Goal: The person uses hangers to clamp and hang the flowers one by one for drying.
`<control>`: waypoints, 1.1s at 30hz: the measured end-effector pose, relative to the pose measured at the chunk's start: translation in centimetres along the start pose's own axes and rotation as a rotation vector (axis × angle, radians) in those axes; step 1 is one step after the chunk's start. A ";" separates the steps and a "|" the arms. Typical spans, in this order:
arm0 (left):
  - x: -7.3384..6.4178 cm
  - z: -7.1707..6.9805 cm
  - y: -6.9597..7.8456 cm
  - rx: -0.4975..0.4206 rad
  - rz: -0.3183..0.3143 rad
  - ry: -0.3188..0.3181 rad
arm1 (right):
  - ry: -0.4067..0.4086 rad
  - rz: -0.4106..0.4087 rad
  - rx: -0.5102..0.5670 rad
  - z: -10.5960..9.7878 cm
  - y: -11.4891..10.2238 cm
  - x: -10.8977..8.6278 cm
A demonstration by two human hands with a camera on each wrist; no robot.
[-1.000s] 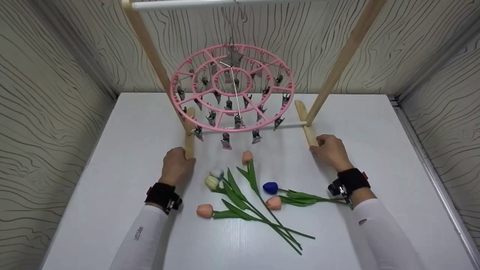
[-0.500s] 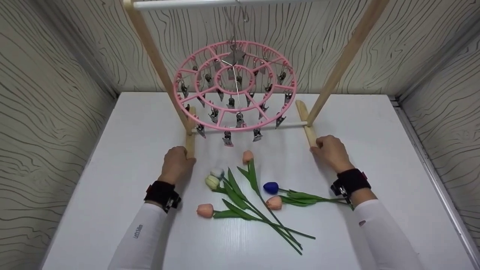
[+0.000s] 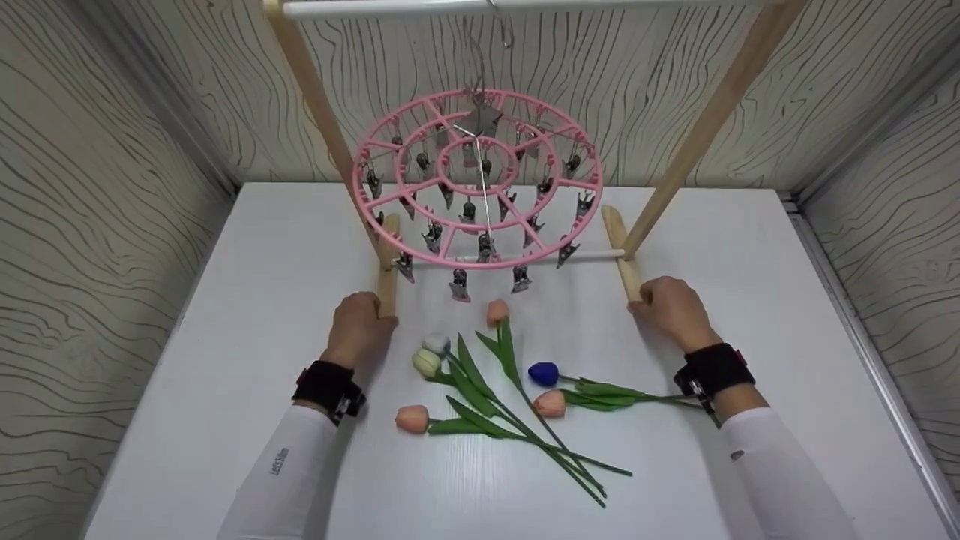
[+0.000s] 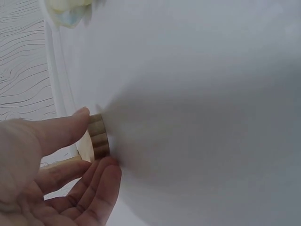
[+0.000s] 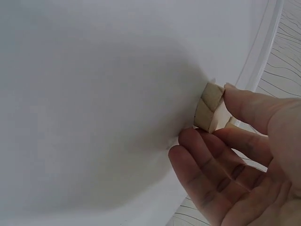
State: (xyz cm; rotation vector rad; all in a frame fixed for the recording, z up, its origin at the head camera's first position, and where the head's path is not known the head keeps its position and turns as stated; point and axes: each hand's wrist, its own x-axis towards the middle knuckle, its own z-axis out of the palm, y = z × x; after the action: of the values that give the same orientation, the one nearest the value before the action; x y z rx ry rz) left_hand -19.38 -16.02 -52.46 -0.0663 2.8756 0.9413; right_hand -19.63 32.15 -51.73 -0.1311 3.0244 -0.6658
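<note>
A wooden stand (image 3: pixel 701 139) with two flat feet stands on the white table. My left hand (image 3: pixel 358 330) pinches the front end of the left foot (image 3: pixel 388 289); in the left wrist view thumb and fingers lie on either side of its wooden end (image 4: pixel 99 136). My right hand (image 3: pixel 677 311) likewise holds the front end of the right foot (image 3: pixel 628 279), its end block (image 5: pixel 207 108) between thumb and fingers in the right wrist view. From the stand's white top bar (image 3: pixel 412 7) hangs a round pink clip hanger (image 3: pixel 487 265) with many metal clips.
Between my arms lie artificial tulips: a blue one (image 3: pixel 544 373), several pink ones (image 3: pixel 412 419), a pale yellow one (image 3: pixel 426 363) and a whitish one (image 3: pixel 436 343). Two stems reach under my right wrist. A white lower bar (image 3: pixel 592 255) joins the feet. Wood-patterned walls (image 3: pixel 862 97) enclose the table.
The stand has shifted slightly to the right with both hands holding its feet; the right foot has also come a little nearer. The pink hanger has moved right and swings slightly. The tulips lie practically unchanged.
</note>
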 end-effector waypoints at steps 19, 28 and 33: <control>-0.4 0.5 0.3 0.015 0.026 -0.027 | -0.030 0.043 0.003 -0.8 0.3 -2.0; -1.1 0.7 0.3 0.023 0.041 -0.033 | -0.020 0.018 0.000 -0.7 0.9 -3.0; -1.5 0.7 0.4 0.019 0.051 -0.034 | -0.037 0.024 0.001 -0.8 1.1 -3.2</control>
State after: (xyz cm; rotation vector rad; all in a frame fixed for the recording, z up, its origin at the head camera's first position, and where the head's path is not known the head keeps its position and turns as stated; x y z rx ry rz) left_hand -17.89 -15.31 -52.64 0.0244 2.8670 0.9150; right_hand -16.53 33.76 -51.41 -0.1061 2.9853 -0.6550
